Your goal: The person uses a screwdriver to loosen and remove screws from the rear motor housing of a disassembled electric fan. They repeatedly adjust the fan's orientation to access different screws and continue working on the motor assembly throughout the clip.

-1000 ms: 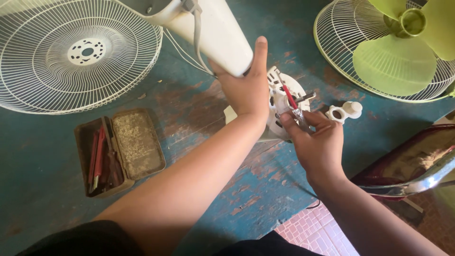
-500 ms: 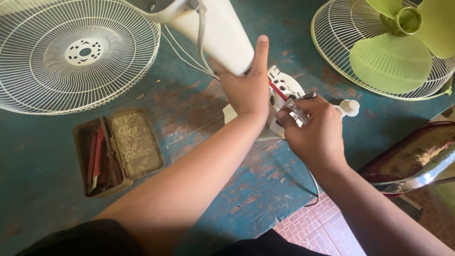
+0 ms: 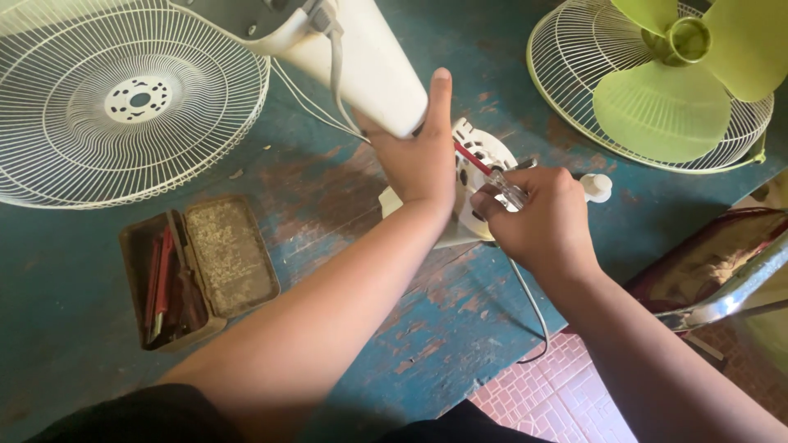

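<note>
My left hand point(image 3: 419, 156) grips the lower end of a white fan neck point(image 3: 369, 57), holding it against a round white plastic base part point(image 3: 480, 152) on the worn teal table point(image 3: 328, 205). My right hand point(image 3: 538, 217) is closed around a screwdriver point(image 3: 491, 174) with a clear handle and red shaft, whose tip points into the base part beside my left thumb. A white cable point(image 3: 332, 74) runs down the fan neck. A small white knob point(image 3: 597, 187) lies just right of my right hand.
A white wire fan guard point(image 3: 123, 107) lies at the top left. A second guard with green blades point(image 3: 665, 90) sits at the top right. An open rusty tin of tools point(image 3: 197, 271) rests left of my forearm. A chair point(image 3: 714, 271) stands at right.
My right hand has shifted slightly left and turned, bringing the screwdriver closer against the base part. My left hand keeps its grip on the fan neck.
</note>
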